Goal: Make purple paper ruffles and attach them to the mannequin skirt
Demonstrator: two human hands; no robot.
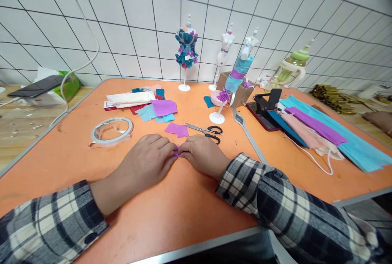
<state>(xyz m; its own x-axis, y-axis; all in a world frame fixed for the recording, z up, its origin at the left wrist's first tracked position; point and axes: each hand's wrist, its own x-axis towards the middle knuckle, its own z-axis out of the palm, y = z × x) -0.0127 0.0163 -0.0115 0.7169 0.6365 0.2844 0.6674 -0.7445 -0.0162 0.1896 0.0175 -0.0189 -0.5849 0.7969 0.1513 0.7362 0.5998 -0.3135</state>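
Between the fingertips of both hands is a small piece of purple crepe paper (176,154), mostly hidden by the fingers. My left hand (150,156) is closed in a pinch on its left side. My right hand (203,154) pinches it from the right, resting low over the table. Just beyond the fingers lie purple paper cutouts (177,129). Scissors (203,129) with black handles lie beside them, partly behind my right hand. A roll of white double-sided tape (112,130) sits left of my left hand.
The orange table (171,219) holds paper pieces (163,107), a dressed mini mannequin (186,47), a bare-topped one (226,43) and a blue-and-purple one (240,70). Rightward are a phone (260,116), crepe strips (318,125) and a green-lidded bottle (289,70). A white cable (88,23) hangs left.
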